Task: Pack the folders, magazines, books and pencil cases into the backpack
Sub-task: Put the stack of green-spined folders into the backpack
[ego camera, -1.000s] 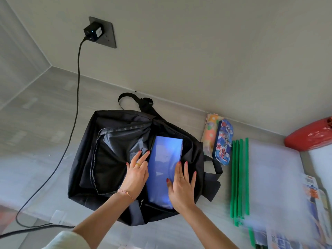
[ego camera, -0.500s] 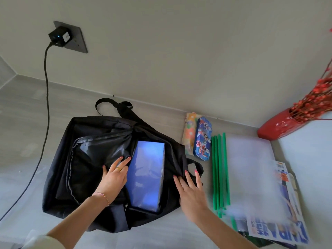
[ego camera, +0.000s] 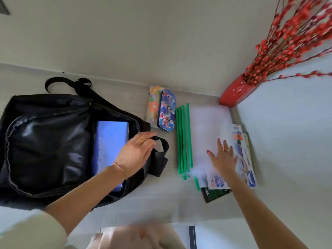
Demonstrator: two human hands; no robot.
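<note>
The black backpack lies open on the floor at the left, with a blue book inside its main compartment. My left hand hovers open over the backpack's right edge, holding nothing. To the right lies a stack of clear folders with green spines, on top of magazines. My right hand rests flat and open on that stack. Two pencil cases, an orange one and a blue one, lie between the backpack and the folders.
A red vase with red berry branches stands at the back right, close to the stack. A wall runs along the back. A white surface borders the right side. A dark book pokes out under the stack.
My right hand left the backpack and moved right onto the folder stack. My left hand lifted off the book and shifted right. The view swung right.
</note>
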